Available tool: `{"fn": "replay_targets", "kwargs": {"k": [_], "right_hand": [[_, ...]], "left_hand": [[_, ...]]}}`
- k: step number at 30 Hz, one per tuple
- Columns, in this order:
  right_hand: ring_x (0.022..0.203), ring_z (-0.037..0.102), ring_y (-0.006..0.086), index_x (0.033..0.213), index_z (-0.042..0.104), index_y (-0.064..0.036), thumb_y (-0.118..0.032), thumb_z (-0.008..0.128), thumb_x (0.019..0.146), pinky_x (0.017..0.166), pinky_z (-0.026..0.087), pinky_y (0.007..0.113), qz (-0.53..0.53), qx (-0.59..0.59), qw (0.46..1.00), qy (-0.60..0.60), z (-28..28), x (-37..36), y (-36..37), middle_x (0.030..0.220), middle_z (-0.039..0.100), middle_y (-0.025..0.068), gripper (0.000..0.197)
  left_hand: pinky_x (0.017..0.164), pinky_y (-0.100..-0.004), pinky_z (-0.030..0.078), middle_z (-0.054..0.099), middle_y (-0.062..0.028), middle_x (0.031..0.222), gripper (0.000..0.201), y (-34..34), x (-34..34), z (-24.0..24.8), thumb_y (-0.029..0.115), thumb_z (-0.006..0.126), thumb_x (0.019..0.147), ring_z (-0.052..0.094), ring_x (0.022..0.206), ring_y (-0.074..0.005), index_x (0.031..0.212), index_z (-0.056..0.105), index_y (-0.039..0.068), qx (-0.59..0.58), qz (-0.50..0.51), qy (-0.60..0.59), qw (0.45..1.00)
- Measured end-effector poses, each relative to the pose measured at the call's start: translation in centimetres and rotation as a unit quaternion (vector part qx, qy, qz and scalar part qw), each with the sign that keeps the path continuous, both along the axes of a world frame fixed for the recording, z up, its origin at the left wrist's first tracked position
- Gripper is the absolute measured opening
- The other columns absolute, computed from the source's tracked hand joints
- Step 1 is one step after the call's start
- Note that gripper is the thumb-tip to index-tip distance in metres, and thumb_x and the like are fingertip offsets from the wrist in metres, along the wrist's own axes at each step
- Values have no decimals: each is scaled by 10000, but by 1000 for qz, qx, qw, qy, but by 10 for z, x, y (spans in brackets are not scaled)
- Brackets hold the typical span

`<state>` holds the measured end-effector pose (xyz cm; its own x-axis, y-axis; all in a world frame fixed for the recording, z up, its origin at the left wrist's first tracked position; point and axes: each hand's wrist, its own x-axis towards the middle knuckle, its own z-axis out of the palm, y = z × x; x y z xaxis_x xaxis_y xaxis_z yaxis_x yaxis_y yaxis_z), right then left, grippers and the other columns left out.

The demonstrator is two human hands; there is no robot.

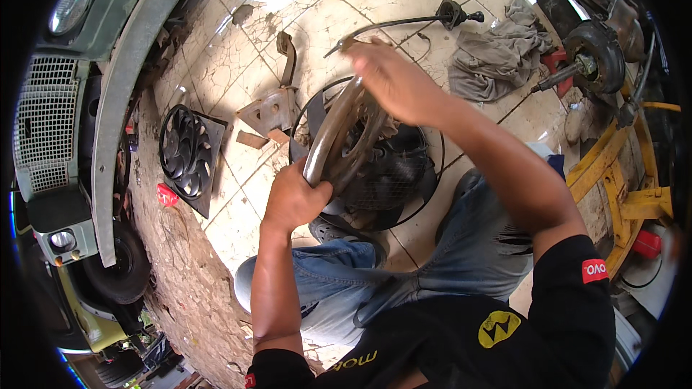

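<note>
Above a black assembly, with tiles exposed leftward, the metal ring is gripped at its near edge by the left hand; whether it is gripped by the right hand cannot be told. A red sleeve label is lettered.

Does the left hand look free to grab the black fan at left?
Probably not: the left hand grips a curved metal part, though only floor tiles appear between it and the fan.

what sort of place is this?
Probably a vehicle repair shop: green vehicle front with mesh grille at left, black fan on tiled floor, yellow metal frame at right.
</note>
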<state>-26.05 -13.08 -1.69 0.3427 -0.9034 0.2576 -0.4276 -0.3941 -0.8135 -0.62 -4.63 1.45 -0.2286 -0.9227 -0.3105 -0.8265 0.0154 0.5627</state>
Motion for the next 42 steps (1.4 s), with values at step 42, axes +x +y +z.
{"fn": "replay_targets", "kwargs": {"k": [42], "right_hand": [[1424, 369, 481, 1387, 505, 51, -526, 391, 1051, 1173, 262, 614, -53, -64, 996, -31, -8, 14, 7, 1462, 478, 295, 677]], "left_hand": [[809, -491, 547, 703, -269, 931, 405, -3, -12, 4, 213, 667, 759, 674, 901, -462, 1126, 696, 44, 6, -4, 29, 1000]]}}
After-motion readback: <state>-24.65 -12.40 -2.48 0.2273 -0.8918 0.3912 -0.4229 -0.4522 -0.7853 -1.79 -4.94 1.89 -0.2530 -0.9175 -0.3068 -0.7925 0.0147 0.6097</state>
